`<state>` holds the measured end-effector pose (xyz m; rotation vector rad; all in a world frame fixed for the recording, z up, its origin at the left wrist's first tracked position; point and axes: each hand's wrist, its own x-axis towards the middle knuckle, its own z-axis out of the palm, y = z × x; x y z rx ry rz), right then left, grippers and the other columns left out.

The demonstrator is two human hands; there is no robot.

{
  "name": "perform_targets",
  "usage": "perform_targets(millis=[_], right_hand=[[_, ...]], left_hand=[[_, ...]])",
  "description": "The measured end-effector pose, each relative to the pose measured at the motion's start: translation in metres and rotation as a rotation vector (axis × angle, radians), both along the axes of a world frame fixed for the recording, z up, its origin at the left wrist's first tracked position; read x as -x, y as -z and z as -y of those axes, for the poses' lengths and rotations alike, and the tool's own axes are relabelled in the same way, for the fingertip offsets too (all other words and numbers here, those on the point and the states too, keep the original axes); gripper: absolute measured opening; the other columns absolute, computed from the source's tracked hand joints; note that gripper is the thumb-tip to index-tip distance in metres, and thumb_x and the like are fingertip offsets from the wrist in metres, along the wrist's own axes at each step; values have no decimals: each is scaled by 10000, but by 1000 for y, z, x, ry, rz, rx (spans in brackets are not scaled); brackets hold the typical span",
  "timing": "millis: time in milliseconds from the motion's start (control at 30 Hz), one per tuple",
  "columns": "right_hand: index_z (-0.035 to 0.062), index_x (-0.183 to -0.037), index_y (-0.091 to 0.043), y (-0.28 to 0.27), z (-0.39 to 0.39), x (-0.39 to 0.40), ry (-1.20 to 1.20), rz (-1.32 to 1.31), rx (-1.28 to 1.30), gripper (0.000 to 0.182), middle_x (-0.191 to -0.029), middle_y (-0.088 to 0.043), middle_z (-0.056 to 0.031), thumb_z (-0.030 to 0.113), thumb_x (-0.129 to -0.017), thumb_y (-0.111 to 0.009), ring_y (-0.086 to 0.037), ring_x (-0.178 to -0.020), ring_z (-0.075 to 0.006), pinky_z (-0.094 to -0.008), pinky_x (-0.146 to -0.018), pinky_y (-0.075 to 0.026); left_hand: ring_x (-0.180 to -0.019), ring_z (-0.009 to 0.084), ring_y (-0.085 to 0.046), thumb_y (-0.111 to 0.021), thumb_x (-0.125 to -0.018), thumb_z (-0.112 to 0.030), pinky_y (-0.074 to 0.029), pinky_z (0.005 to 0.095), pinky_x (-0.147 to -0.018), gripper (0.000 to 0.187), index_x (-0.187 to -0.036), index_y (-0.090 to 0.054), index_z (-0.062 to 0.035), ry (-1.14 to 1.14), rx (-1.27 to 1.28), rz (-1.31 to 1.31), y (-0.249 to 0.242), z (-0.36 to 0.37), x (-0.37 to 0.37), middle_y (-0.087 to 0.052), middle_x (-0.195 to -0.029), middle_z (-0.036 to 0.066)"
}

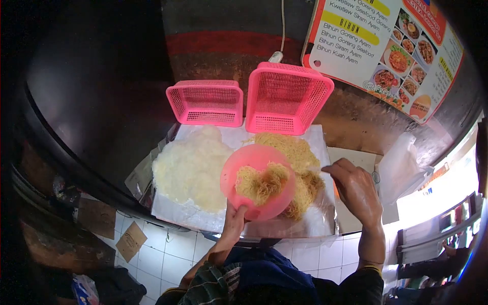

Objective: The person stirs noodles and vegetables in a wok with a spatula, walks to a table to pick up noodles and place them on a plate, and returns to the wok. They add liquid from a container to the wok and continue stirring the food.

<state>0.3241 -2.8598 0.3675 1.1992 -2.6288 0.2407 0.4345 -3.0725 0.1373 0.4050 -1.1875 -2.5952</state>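
My left hand grips the near rim of a pink plastic bowl, thumb over the edge. Inside the bowl are thin yellow noodles, some of them browner. Behind and to the right of the bowl, a pile of yellow noodles lies on the white-covered table, partly hidden by the bowl. My right hand is raised at the pile's right side, fingers curled together. A pale blur shows by its fingertips; I cannot make out what it is. Left of the bowl spreads a heap of whitish vermicelli-like strands.
Two pink mesh baskets stand tilted at the table's back edge, against the wall. A menu board hangs at upper right. A clear plastic bag is on the right. Cardboard lies on the tiled floor.
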Motion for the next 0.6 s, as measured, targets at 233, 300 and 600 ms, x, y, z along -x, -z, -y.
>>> perform_targets(millis=[233,300,600], right_hand=[[77,-992,-637,110,17,60,126,87,172,232,-941,-610,-124,19,-800,-520,-612,-839,-343,-436,-724,-482],[76,-991,-635,164,21,70,154,121,77,220,-952,-609,-125,40,-791,-551,-608,-873,-336,-446,-735,-480],[35,-998,-642,190,-34,-31,269,206,399,205,-992,-634,-148,2,-796,-629,-616,-880,-282,-367,-741,-489]], left_hand=[[-822,105,-547,-441,-912,-54,-473,227,-613,578,-1432,-204,-131,-222,139,133,-14,16,-40,-524,-1137,42],[-960,144,-533,-456,-892,-43,-478,253,-729,627,-1449,-182,-132,-241,102,156,-8,30,-49,-487,-1223,64],[-1173,216,-500,-445,-871,-26,-522,314,-842,664,-1460,-145,-92,-64,90,95,21,36,-63,-420,-1344,115]])
